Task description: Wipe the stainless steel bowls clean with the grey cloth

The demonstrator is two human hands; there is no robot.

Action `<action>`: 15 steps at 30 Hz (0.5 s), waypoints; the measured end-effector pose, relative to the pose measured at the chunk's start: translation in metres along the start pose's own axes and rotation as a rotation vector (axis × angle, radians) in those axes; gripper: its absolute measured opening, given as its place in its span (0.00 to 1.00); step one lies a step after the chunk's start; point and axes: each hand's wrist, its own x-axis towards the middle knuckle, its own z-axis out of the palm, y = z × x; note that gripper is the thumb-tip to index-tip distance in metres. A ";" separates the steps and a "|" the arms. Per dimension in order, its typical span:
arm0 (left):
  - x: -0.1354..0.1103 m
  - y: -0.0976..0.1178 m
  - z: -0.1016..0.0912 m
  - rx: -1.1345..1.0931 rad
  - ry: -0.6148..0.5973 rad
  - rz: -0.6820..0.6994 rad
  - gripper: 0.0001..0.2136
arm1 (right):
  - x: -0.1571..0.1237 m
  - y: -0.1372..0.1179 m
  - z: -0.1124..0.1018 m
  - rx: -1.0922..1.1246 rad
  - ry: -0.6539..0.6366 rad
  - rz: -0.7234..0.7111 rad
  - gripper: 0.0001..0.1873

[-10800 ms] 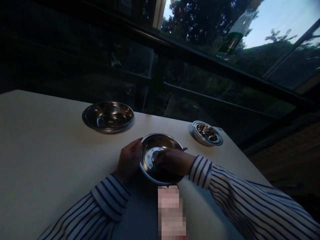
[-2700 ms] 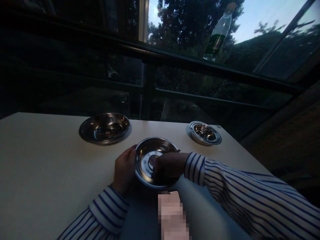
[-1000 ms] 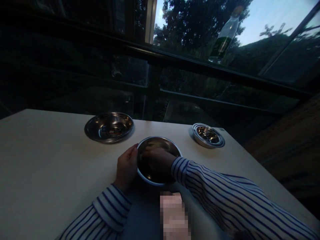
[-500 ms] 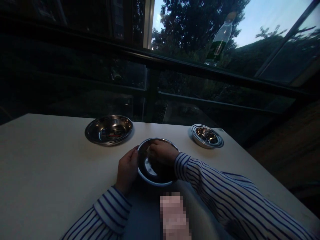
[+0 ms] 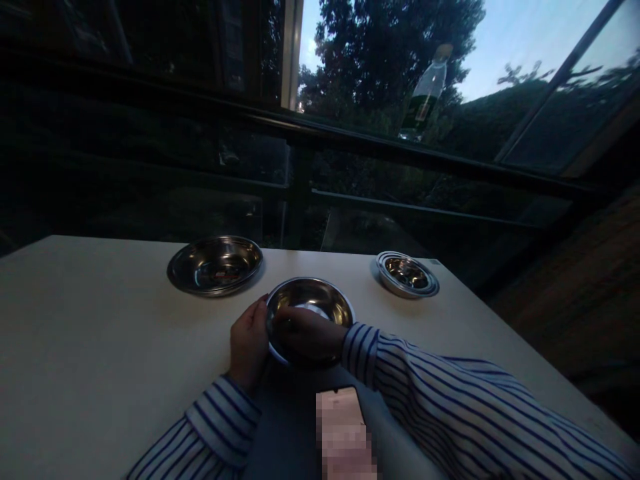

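A shiny metal bowl (image 5: 327,295) is at the middle of the white table's near side. Its left rim is held by my left hand (image 5: 249,339), fingers closed against the outer wall. My right hand (image 5: 307,331) reaches down inside, curled and pressed near the left inner wall. Whatever its fingers hold, if anything, is hidden in shadow. Below the bowl, at the table's near side, lies a phone (image 5: 343,430) with its screen blurred out.
A wide metal basin (image 5: 180,267) stands at the back left of the white table (image 5: 100,347). Several nested metal bowls (image 5: 431,287) sit at the back right. Behind the table are dark window frames, with a plastic bottle (image 5: 425,93) above the rail.
My right hand has moved inside the bowl from the far side toward the near left wall. My left hand keeps hold of the rim. The view has shifted slightly.
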 end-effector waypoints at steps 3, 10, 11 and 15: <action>0.000 0.000 0.000 -0.030 -0.052 -0.009 0.18 | 0.016 0.003 0.006 0.026 0.245 0.170 0.07; 0.002 0.004 0.000 -0.067 -0.027 -0.017 0.18 | 0.034 0.000 0.014 0.023 0.298 0.236 0.10; 0.003 0.003 0.000 -0.065 -0.012 -0.020 0.18 | 0.030 -0.003 0.014 0.018 0.247 0.202 0.09; 0.003 0.002 -0.002 0.006 0.083 -0.016 0.18 | 0.007 -0.013 0.010 -0.041 0.072 0.092 0.08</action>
